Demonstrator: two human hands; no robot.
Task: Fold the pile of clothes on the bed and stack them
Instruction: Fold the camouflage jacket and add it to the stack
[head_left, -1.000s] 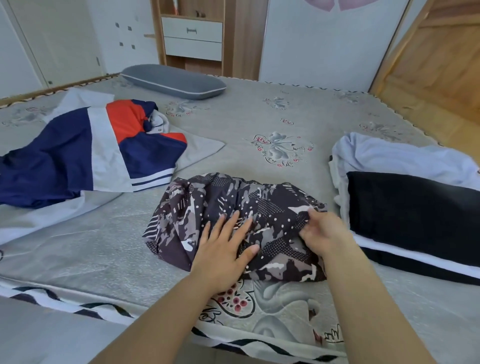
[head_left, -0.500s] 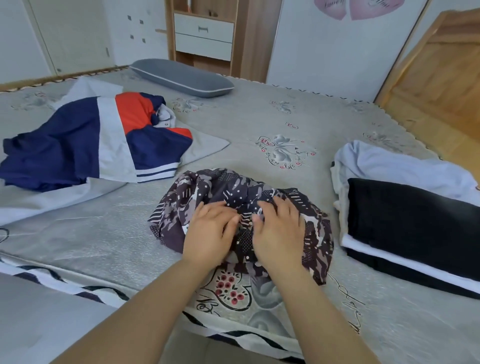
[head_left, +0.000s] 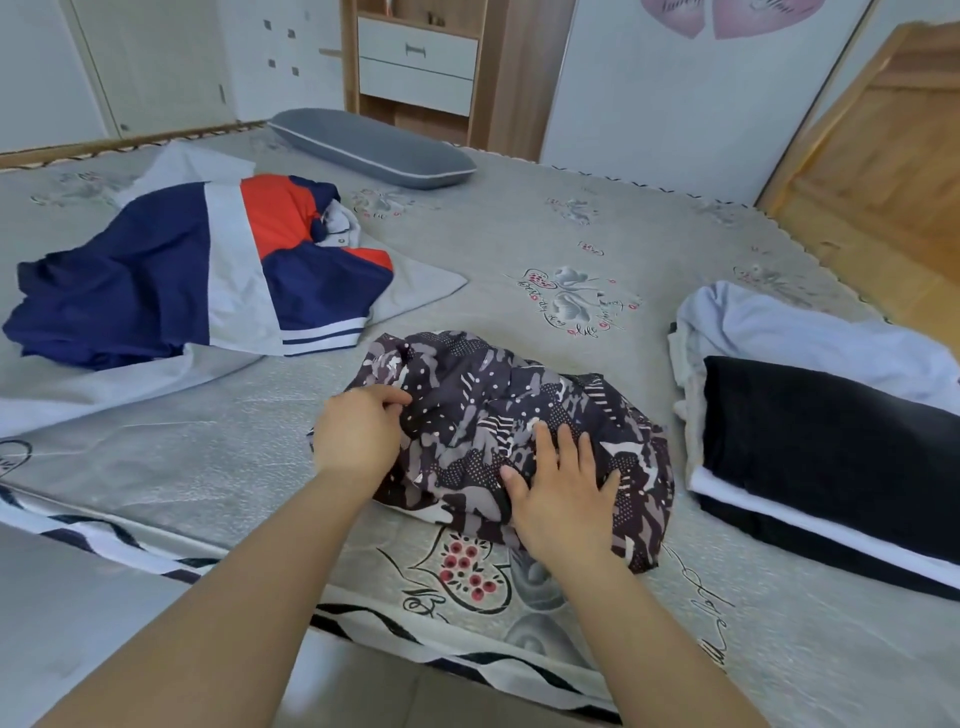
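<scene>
A dark patterned garment (head_left: 483, 395) lies bunched near the front edge of the bed (head_left: 519, 234). My left hand (head_left: 358, 434) grips its left edge, fingers curled into the cloth. My right hand (head_left: 563, 486) lies flat on its right part, fingers straight and spread. To the right is a stack of folded clothes (head_left: 821, 441), black on top of white and pale blue layers. At the left a navy, white and orange garment (head_left: 197, 265) lies unfolded over a grey cloth.
A grey pillow (head_left: 371, 148) lies at the far side of the bed. Behind it stand a wooden drawer unit (head_left: 418, 62) and white wardrobe doors. A wooden headboard (head_left: 883, 156) rises at the right. The floor shows below the bed's front edge.
My hands, close together on the middle of the patterned garment, have spread apart: the left went to its left edge and gripped it, the right slid right and flattened.
</scene>
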